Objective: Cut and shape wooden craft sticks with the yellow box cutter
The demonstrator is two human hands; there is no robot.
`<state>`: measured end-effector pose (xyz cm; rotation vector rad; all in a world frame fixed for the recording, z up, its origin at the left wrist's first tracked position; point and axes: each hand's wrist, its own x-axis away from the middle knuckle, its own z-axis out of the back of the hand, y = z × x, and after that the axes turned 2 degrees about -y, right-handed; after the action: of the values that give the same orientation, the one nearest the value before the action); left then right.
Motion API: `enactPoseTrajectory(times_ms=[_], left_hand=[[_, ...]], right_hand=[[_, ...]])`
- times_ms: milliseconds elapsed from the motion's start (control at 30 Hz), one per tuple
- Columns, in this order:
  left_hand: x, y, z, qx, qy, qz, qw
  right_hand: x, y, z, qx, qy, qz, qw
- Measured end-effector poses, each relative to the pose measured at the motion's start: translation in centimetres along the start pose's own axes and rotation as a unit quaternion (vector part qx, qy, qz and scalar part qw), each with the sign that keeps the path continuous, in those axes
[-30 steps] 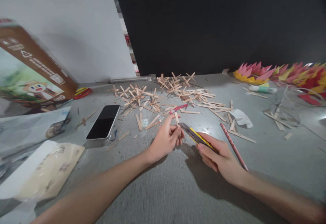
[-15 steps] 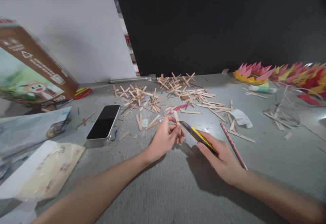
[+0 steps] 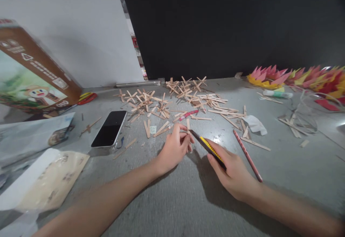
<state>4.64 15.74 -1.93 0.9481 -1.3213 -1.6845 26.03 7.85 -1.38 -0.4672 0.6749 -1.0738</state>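
Note:
My left hand (image 3: 176, 145) pinches a small wooden craft stick (image 3: 188, 124), whose upper end rises above the fingers. Wrapped around a black and yellow utility knife (image 3: 208, 147) is my right hand (image 3: 233, 170). The knife's tip points up and left and meets the stick just beside my left fingertips; whether it cuts into the wood is too small to tell. Behind both hands lie loose craft sticks (image 3: 211, 100) and a heap of sticks crossed into small shapes (image 3: 144, 102). A red strip (image 3: 188, 114) lies just beyond my left hand.
A phone (image 3: 109, 129) and a clear-and-white packet (image 3: 54, 179) lie left, with a brown printed box (image 3: 35, 71) behind. To the right are a patterned pencil (image 3: 248, 156), crumpled tissue (image 3: 254, 124), a glue stick (image 3: 277, 94) and pink-yellow paper flowers (image 3: 269, 77). A black panel (image 3: 231, 28) stands behind.
My right hand has shifted slightly left and down, bringing the knife's tip against the stick. The stick in my left hand now stands more upright.

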Motion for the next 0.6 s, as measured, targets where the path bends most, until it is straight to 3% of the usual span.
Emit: enactPoseTrajectory(times_ms=[200,600], left_hand=[[0.0,-0.3,-0.2,-0.003,0.030,-0.004,1.000],[-0.5,-0.2,0.0,0.101,-0.002,-0.019,0.995]], right_hand=[[0.3,-0.6,-0.2,-0.018,0.000,-0.006,1.000],[-1.0,0.8,1.0,-0.083,-0.027,-0.024,0.996]])
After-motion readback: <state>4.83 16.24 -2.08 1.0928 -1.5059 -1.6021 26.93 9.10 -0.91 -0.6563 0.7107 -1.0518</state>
